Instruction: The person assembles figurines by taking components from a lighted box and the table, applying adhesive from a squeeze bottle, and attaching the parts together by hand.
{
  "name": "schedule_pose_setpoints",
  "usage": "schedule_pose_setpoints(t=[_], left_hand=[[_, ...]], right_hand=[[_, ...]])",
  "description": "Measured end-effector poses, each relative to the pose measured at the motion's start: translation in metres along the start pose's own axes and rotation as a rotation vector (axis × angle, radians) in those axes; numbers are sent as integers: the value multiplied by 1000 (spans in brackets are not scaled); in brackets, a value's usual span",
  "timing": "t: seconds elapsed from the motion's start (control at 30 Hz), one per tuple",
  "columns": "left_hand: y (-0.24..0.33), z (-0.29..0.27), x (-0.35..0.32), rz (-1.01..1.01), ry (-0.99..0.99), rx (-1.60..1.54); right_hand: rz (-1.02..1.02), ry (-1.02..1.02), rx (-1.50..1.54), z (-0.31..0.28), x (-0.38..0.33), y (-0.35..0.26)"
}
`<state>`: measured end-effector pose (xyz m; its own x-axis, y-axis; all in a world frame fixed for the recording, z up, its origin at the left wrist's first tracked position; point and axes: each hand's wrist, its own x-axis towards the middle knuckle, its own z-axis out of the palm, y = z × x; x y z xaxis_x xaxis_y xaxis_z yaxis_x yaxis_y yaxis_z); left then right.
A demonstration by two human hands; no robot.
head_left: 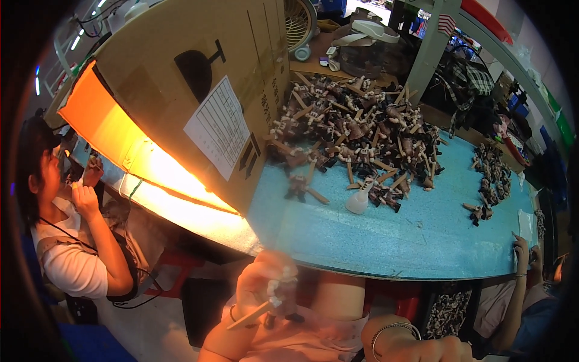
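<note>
My left hand [260,282] is raised below the near edge of the blue table [386,235] and is shut on a small brown and white toy figure [282,297]. A pale wooden stick [248,316] juts from the figure toward the lower left. My right hand [447,350] shows only as its back and a wrist with a silver bracelet at the bottom edge, and its fingers are hidden. A big heap of the same figures with sticks [356,130] lies on the table's far side.
A large cardboard box [199,90] lies tilted on the table's left, glowing orange inside. A small white cone-shaped bottle [359,199] stands before the heap, with a smaller pile of figures [491,178] at right. A seated co-worker [66,229] is left; another person's hand [521,247] touches the right edge.
</note>
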<state>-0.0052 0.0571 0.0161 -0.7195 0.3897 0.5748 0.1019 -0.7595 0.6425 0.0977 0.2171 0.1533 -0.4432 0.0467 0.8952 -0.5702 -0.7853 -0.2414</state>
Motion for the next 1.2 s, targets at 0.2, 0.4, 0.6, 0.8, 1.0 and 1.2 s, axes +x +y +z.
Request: schedule_pose_setpoints(t=[0.2, 0.4, 0.6, 0.8, 1.0, 1.2], left_hand=[[1, 5, 2, -38, 14, 32], [8, 10, 6, -136, 32, 86], [7, 16, 6, -111, 101, 140], [25, 16, 29, 150, -203, 1197], [32, 21, 36, 38, -272, 1319], [19, 24, 30, 10, -132, 1179]], right_hand=[[-28, -85, 20, -6, 1, -2], [-66, -116, 20, -10, -1, 1], [150, -52, -371, -56, -33, 6], [333, 214, -1199, -54, -62, 29], [501, 12, -1440, -66, -70, 23], [616, 531, -1030, -66, -84, 25]])
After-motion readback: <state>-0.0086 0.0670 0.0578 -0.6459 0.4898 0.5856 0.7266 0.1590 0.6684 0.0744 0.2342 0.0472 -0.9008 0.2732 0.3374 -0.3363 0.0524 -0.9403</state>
